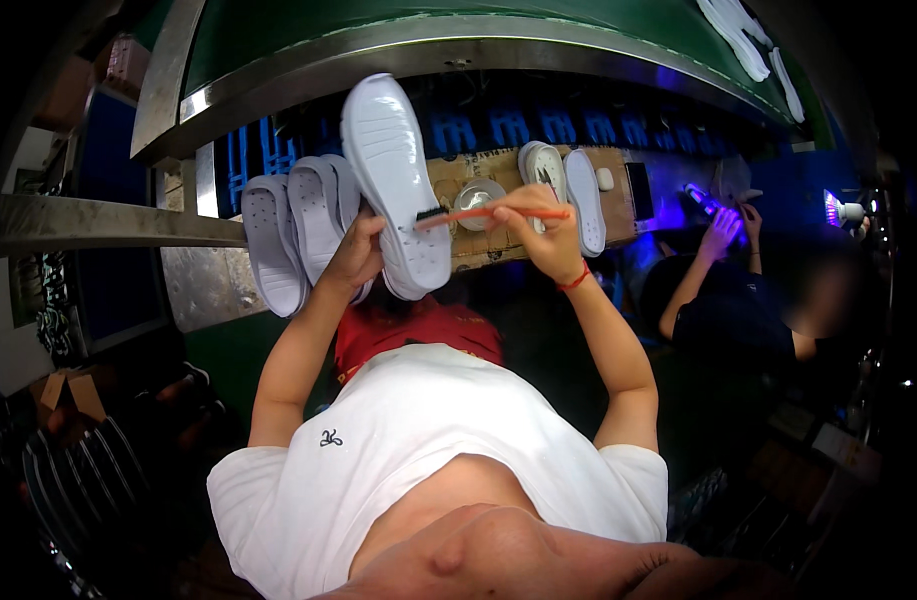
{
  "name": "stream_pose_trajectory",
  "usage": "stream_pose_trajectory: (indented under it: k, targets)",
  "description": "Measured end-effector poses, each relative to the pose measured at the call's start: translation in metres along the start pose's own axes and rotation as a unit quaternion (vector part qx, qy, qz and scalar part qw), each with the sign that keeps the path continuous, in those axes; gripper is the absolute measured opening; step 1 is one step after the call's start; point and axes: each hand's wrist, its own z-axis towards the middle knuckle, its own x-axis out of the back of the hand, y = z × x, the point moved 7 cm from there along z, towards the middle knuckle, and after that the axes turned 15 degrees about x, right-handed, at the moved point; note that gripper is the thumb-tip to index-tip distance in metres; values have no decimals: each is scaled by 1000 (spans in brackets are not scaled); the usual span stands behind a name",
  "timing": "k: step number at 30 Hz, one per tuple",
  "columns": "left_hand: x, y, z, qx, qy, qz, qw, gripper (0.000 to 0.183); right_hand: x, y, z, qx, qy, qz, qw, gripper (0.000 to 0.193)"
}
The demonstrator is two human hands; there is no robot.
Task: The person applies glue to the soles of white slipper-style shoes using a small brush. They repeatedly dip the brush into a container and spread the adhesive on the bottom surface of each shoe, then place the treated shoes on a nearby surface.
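While left grip (358, 252) clasps sole (390, 160), right grip (548, 238) pinches brush (468, 213).

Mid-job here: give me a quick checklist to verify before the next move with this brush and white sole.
1. Left hand holding the white sole by its edge: ok.
2. Right hand gripping the orange-handled brush: ok.
3. Bristles over the sole's near part: ok; firm contact, cannot tell.
4. Bowl on the cardboard, beyond the brush: ok; how full, cannot tell.
5. Co-worker's hands apart from the sole: ok, off to the right.
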Motion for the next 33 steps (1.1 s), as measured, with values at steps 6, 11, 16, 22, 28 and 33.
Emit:
stream_pose_trajectory:
  k: [6, 11, 16, 22, 28, 33]
  targets:
    - [8, 19, -21, -39, -14, 72, 997, 71, 26, 18, 6, -69, -2, -9, 998, 11]
    - [-44, 54, -40, -262, 139, 471, 831, 67, 15, 25, -28, -230, 73, 107, 965, 16]
    - [-39, 38, -19, -185, 85, 394, 896, 70, -42, -12, 0, -216, 129, 304, 919, 19]
    - [-27, 2, -2, -102, 114, 408, 900, 72, -31, -5, 67, 94, -26, 46, 994, 12]
    - [-15, -1, -20, -21, 141, 287, 947, 55, 40, 48, 12, -53, 15, -16, 998, 11]
    - [-64, 38, -33, -290, 134, 515, 795, 55, 56, 25, -21, -84, 13, -141, 986, 11]
